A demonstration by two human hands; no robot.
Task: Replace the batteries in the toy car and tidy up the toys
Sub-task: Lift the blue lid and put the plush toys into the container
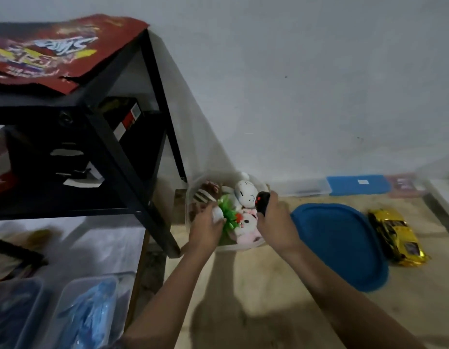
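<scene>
Down on the floor at the right, the car [397,236] is lying top side up, just beside the lid [339,245], and no hand is touching it. It is looking shiny and gold, so I am guessing it is hard, smooth plastic, light to lift but a bit slippery, with small parts that could snap. Taking it round the middle of its body, fingers on both sides, is looking safer than pulling at a wheel or a thin end. I cannot tell if its batteries are new. Near it, the right hand [273,222] is curling tight round the black remote [263,201], which is hard too, and is holding it just over the edge of the tub [188,205]. The left hand [205,227] is reaching into the tub with its fingers bent round a small white thing [217,213], right next to a green spiky toy [227,215]. A white toy [246,192] and a pink toy [248,227] are sitting in the tub as well, looking soft and squashy, easy to grab anywhere. The tub is standing open against the foot of the black shelf [117,152], and a red bag [59,51] is lying on top of it.
</scene>
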